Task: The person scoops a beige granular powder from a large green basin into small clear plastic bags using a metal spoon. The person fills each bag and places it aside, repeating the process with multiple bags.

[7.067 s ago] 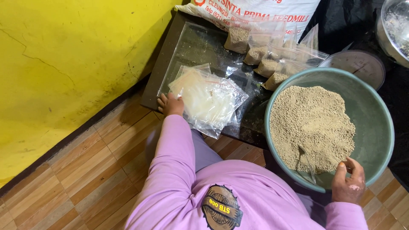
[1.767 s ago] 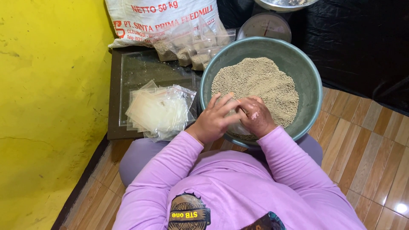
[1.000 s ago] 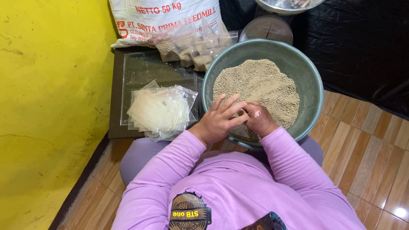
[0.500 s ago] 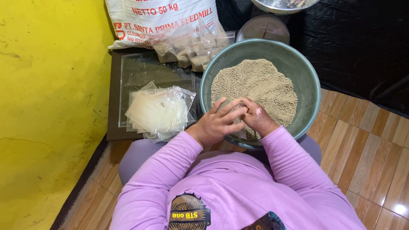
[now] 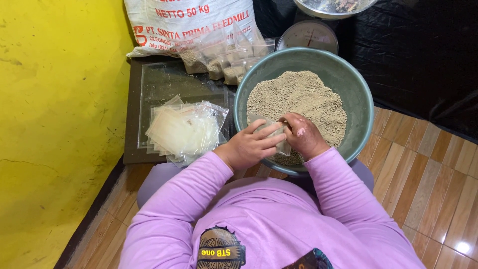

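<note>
Pouches of clear plastic, empty and flat, lie stacked [image 5: 185,132] toward the near right corner of a dark low table [image 5: 149,82] set against the yellow wall. White printed sack [image 5: 191,22] leans at the table's far edge; small filled bags [image 5: 224,60] stand at its far right corner. Left hand [image 5: 250,146] and right hand [image 5: 303,134] meet over the near rim of a green basin [image 5: 358,99] heaped with tan granules [image 5: 298,99], fingers of both closed on one small clear bag [image 5: 271,132] held just above the grain. Dial scale [image 5: 308,36] stands beyond the basin's far rim.
</note>
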